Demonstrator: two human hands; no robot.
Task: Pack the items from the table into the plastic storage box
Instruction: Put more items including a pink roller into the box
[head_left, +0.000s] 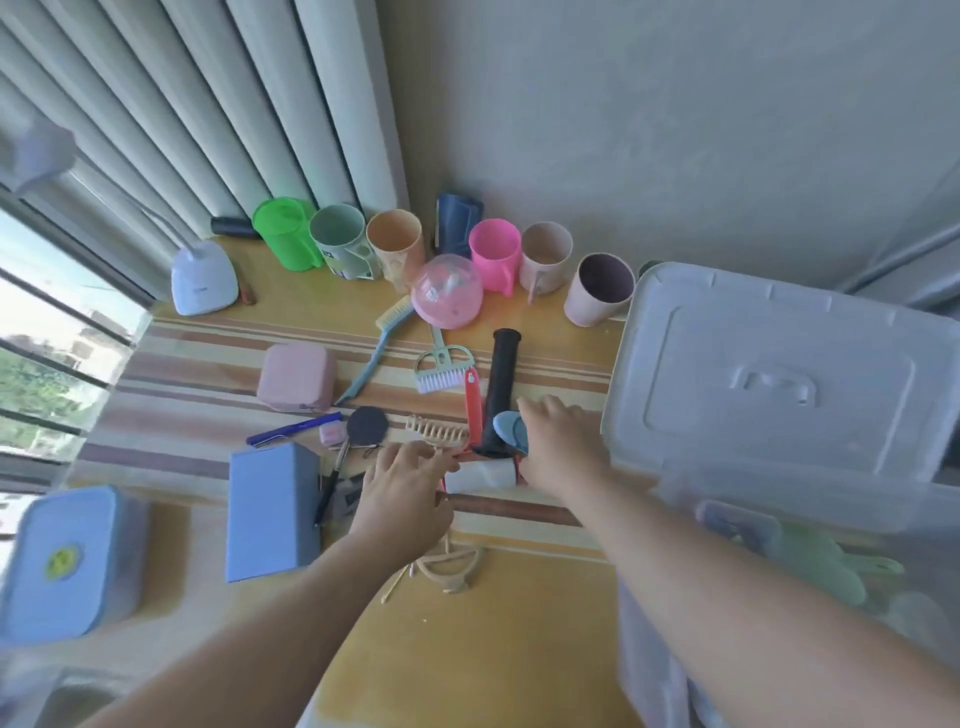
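Observation:
A clear plastic storage box (769, 457) with its lid (779, 374) resting on top stands at the table's right. My right hand (558, 441) reaches over a blue-grey rounded tool (509, 428) beside a black handle (501, 384) and a red tool (472, 402). My left hand (402, 483) hovers with fingers relaxed next to a white lint roller (480, 477) and a beige comb (436, 430). Neither hand clearly holds anything.
Several cups (496, 254) line the back wall with a pink dome (447, 291). A pink pouch (296, 376), blue brush (379, 343), green brush (441, 364), blue box (270, 512), blue lidded container (67, 564), lamp (200, 278) and beige cord (452, 566) lie about.

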